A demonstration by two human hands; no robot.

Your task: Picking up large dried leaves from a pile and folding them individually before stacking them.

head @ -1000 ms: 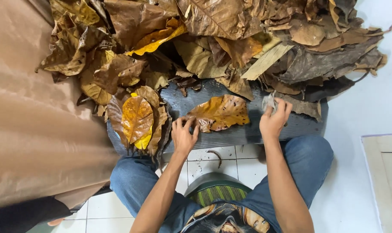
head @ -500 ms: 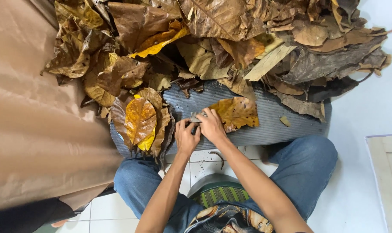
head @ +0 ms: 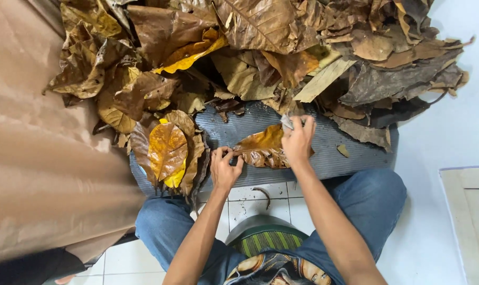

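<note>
— What do you have on?

— You wear faded blue denim jeans [head: 355, 211], the cloth creased over both knees at left and right. At the near edge shows your dark t-shirt with a printed picture in tan, white and orange [head: 271, 269].

— And your arms?

— Your forearms are bare, with no sleeves reaching them. Your left hand [head: 224, 169] and right hand [head: 298, 141] carry no gloves, rings or watch.

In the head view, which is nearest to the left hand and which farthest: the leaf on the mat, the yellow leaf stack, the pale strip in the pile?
1. The leaf on the mat: the left hand touches its end.
2. Yellow leaf stack: just left of it.
3. Pale strip: up right, in the pile.
</note>
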